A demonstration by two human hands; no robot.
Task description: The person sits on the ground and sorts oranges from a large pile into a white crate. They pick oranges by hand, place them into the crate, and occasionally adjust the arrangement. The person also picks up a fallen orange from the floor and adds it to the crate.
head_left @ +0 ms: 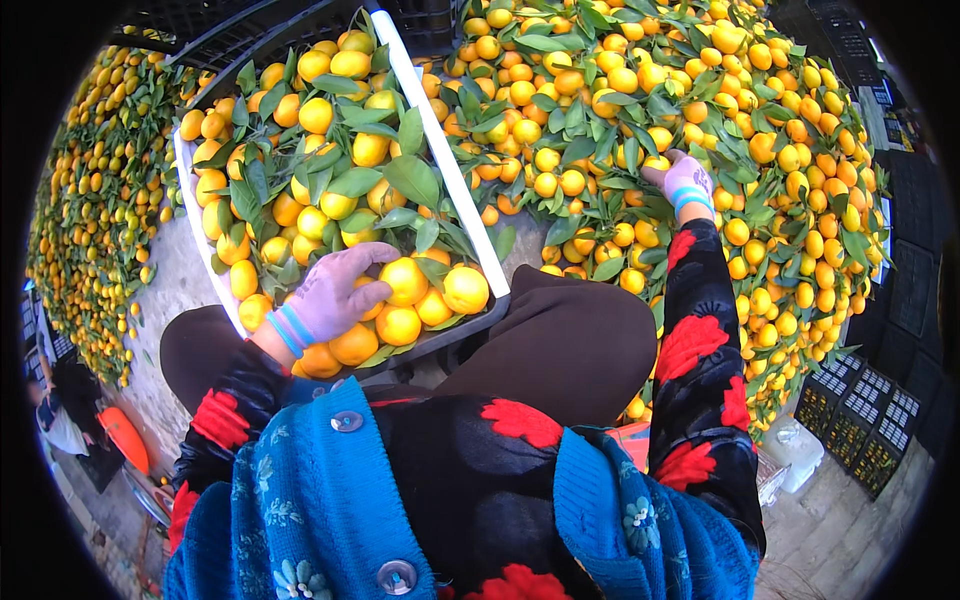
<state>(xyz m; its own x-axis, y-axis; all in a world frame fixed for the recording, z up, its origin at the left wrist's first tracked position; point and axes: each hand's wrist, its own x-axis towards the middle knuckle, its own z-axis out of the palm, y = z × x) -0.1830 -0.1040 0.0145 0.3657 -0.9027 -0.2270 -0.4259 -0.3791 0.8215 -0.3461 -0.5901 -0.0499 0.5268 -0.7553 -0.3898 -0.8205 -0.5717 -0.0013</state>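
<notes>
Touching fruit [406,284] inside crate edge [437,140]

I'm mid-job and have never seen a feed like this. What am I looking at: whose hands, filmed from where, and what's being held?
No machine here: these are a person's own two hands in pale purple gloves. The single picture comes from a fisheye camera on their head, looking down, so straight edges bend.

In front, toward the left, is a white-lined crate full of orange-yellow fruit with green leaves. To the right spreads a big pile of similar fruit. The left hand is over the crate, its fingers against a fruit; whether it grips it is unclear. The right hand reaches into the pile; leaves hide its fingertips, so I can't tell what it holds.
</notes>
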